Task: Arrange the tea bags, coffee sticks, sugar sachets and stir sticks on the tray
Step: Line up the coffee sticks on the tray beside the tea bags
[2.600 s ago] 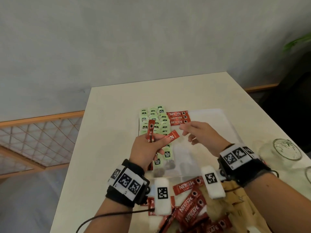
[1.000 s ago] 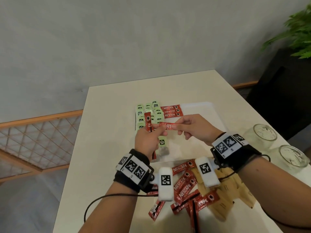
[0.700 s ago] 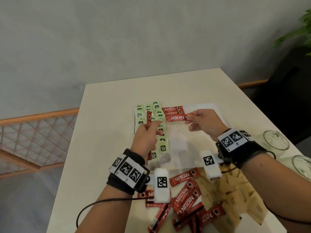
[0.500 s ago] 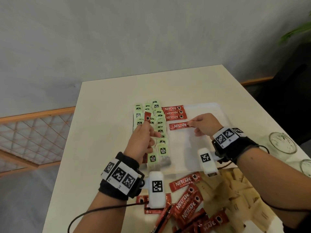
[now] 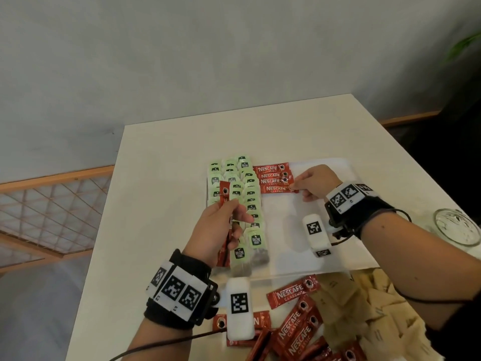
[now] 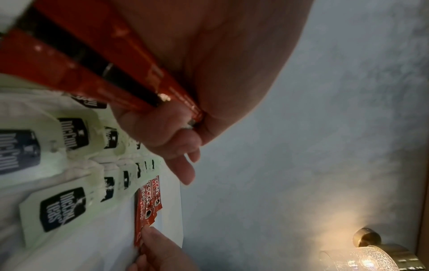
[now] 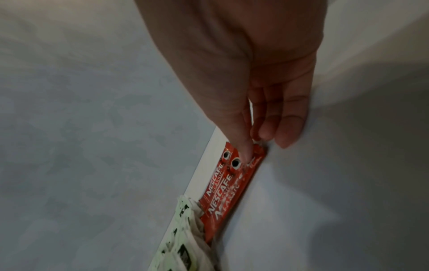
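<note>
- Head view: a white tray [image 5: 335, 259] lies on a pale table [image 5: 161, 178]. Green tea bags [image 5: 244, 194] fill the tray's left part in overlapping columns. Just right of them, at the far edge, red coffee sticks [image 5: 272, 175] lie in a row, one below another.
- Head view: the right hand [image 5: 316, 182] pinches the right end of the nearest stick [image 5: 277, 189], which lies flat on the tray, touching the row.
- Head view: the left hand [image 5: 221, 230] grips a bundle [image 5: 224, 201] of upright sticks above the tea bags, fingers curled round it.
- Head view: loose sticks [image 5: 294, 327] and brown sugar sachets [image 5: 364, 308] lie heaped on the table at the tray's near edge. A glass [image 5: 458, 227] stands at the right.
- Left wrist view: the left hand [image 6: 209, 82] clamps the bundle [image 6: 104, 60] between thumb and palm. Beyond, tea bags [image 6: 62, 207] and the row of sticks [image 6: 148, 199] lie on the tray, with a fingertip [image 6: 150, 236] of the right hand on the row's end.
- Right wrist view: the right hand [image 7: 250, 91] pinches the end of the stick [image 7: 243, 181] between thumb and fingers; it lies alongside the row [image 7: 216, 187], whose other end meets the tea bags [image 7: 183, 238].
</note>
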